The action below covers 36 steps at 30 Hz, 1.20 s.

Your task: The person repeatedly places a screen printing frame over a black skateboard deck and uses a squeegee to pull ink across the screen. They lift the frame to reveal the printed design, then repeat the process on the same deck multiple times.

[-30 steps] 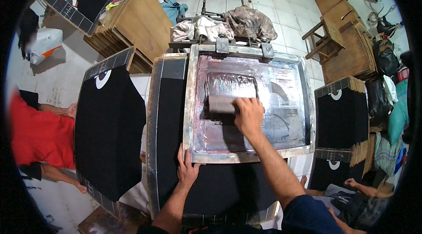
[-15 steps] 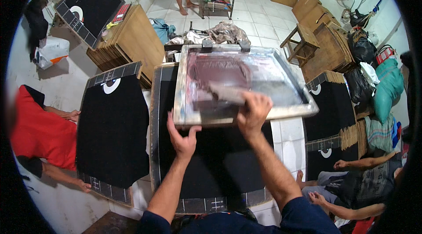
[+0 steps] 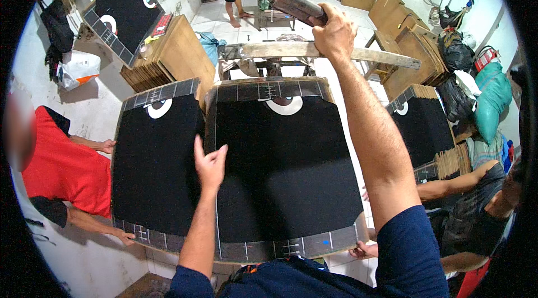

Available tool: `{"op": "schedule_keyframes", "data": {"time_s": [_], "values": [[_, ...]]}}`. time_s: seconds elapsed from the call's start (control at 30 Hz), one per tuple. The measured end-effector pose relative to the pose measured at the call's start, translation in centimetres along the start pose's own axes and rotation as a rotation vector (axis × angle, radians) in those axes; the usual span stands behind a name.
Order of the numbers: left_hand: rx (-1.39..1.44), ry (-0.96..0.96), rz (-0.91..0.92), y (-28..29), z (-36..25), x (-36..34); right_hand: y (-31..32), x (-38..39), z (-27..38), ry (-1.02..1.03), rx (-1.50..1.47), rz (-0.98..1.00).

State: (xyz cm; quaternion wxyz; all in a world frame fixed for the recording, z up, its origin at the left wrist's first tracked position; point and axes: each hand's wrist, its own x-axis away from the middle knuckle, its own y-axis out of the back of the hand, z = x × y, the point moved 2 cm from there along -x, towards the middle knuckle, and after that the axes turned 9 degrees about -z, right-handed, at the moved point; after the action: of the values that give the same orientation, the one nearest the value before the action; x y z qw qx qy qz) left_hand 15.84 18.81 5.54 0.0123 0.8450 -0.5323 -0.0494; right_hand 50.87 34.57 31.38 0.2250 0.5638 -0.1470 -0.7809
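My right hand (image 3: 336, 32) is raised at the far side, wrapped round a dark squeegee (image 3: 300, 8). Just below it, the printing screen (image 3: 386, 58) stands tipped up, seen nearly edge-on; whether the hand touches its pale frame, I cannot tell. My left hand (image 3: 210, 170) holds nothing, thumb and forefinger spread, over the edge between two boards. Before me lies the middle board (image 3: 255, 250), with black cloth (image 3: 297, 186) on it bearing a white ring print (image 3: 284, 106) near the far end.
At left, a person in red (image 3: 67, 158) holds the left board (image 3: 157, 242) with black cloth. A person at right (image 3: 476, 208) sits near another board; a hand (image 3: 365, 250) grips the middle board's near right corner. Stacked boards (image 3: 174, 51) stand beyond on the left.
The screen has tilted up off the middle board, uncovering the white ring print. My right hand has risen away with the squeegee; my left hand has left the frame and come nearer. The left board has shifted rightward.
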Motion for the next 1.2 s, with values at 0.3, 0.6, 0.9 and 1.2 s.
{"op": "schedule_keyframes", "data": {"time_s": [0.3, 0.6, 0.9, 1.2], "values": [[-0.197, 0.122, -0.421, 29.8, 11.4, -6.0, -1.9, -3.6, 0.3, -0.008, 0.066, -0.014], [-0.742, 0.24, -0.4, 47.3, 16.0, -10.3, -2.6, -3.9, -0.2, 0.003, 0.115, 0.106], [-1.339, 0.339, -0.212, 46.9, 18.6, -3.8, -0.1, -2.7, 1.7, -0.059, -0.01, 0.064], [-0.119, 0.434, -0.17, 33.9, 18.9, -1.1, -0.6, -3.6, 1.4, -0.044, 0.06, 0.088]]}}
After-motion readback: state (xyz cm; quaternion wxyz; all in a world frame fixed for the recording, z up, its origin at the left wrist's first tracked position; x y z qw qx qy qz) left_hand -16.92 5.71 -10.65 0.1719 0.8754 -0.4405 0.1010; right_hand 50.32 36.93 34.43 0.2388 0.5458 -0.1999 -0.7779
